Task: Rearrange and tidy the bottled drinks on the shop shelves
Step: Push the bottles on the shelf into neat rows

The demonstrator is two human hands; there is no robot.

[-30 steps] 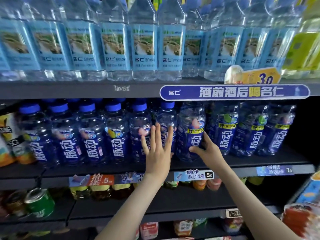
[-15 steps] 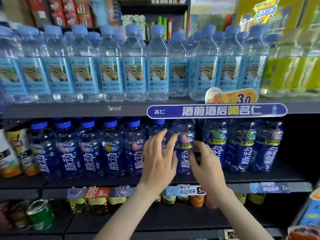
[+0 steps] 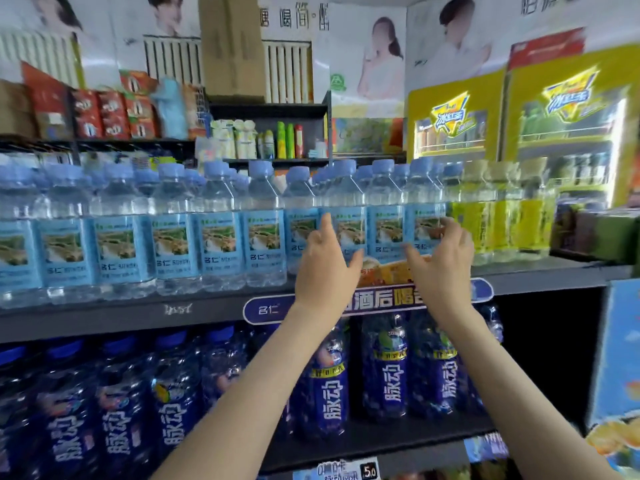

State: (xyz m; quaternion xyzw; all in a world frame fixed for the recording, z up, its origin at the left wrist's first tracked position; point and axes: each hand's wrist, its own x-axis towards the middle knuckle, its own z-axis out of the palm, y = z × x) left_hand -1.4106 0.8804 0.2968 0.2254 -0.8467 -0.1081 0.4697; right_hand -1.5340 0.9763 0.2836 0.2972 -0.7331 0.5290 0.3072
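Both spread, holding nothing: left hand (image 3: 323,271), right hand (image 3: 441,268) | water bottles (image 3: 263,244) capped, upright

Bright, even shop light falls from above and washes the wall posters (image 3: 377,57) pale. The yellow display fridges (image 3: 453,112) glow from within, their lit panels nearly blown out. Small glints sit on the shoulders of the clear water bottles (image 3: 263,237). Under the upper shelf edge (image 3: 104,323) shadow deepens, so the dark blue drink bottles (image 3: 391,379) look dim. The whole picture is soft with motion blur (label print is smeared, worst at far left). The left hand (image 3: 322,268) and right hand (image 3: 443,265) have fuzzy outlines. The wide lens bows the shelf line and stretches the borders.
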